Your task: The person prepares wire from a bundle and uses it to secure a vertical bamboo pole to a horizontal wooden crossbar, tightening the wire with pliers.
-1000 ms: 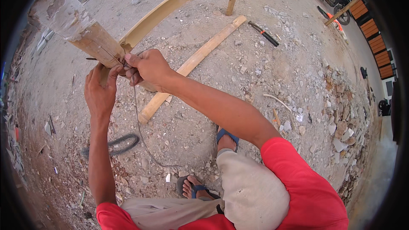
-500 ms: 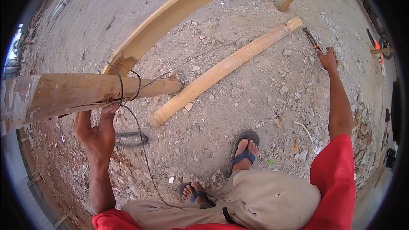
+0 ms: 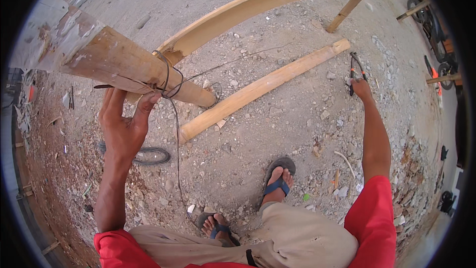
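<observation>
A thick bamboo post [image 3: 144,64] leans at the left, with a dark wire [image 3: 168,69] looped around it and around the end of a split bamboo rail [image 3: 218,17]. My left hand [image 3: 124,124] is closed at the post's near side, its thumb pressed on the wire where the strands meet; its fingertips are partly hidden by the post. From there one wire end hangs down toward my feet. Out to the right, my right hand [image 3: 362,91] grips pincers [image 3: 358,67] with black and orange handles, which stand spread apart.
A loose bamboo pole [image 3: 267,87] lies across the stony ground. Beside my left forearm rests a coil of wire [image 3: 151,156]. A short bamboo post [image 3: 349,7] holds the rail's far end. Bicycles [image 3: 441,64] stand at the far right.
My right hand has drawn the pincers a little inward, and their handles have spread. The view has shifted, so the post looks more tilted; my left hand stays at the wire.
</observation>
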The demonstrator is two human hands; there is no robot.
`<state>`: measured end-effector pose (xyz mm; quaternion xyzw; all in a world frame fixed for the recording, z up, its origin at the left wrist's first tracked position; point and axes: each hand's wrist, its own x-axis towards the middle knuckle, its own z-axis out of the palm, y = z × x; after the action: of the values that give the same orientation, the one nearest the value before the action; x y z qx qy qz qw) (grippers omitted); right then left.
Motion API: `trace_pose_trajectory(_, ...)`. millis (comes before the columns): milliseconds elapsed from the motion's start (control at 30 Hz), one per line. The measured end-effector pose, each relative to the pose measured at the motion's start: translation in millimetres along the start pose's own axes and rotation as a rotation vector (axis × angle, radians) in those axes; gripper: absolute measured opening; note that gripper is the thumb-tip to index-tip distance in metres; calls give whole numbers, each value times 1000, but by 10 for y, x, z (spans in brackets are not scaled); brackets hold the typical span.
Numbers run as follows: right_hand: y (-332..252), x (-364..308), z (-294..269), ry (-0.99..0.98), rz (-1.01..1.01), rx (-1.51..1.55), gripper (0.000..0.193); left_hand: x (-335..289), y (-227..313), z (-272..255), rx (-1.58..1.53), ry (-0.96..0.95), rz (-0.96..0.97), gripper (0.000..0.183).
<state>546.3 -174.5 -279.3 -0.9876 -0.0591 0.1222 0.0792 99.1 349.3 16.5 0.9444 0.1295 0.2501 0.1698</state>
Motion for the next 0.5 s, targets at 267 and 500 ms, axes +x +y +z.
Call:
trace_pose_trajectory(267,-600,-270,-83,150,84,-4,56,-69,-18,-160,56,-41,19,54)
trace_pose_trajectory(500,-165,33,-23,226,-74,-71,42,-64,-129,-24,99,0,-39,56)
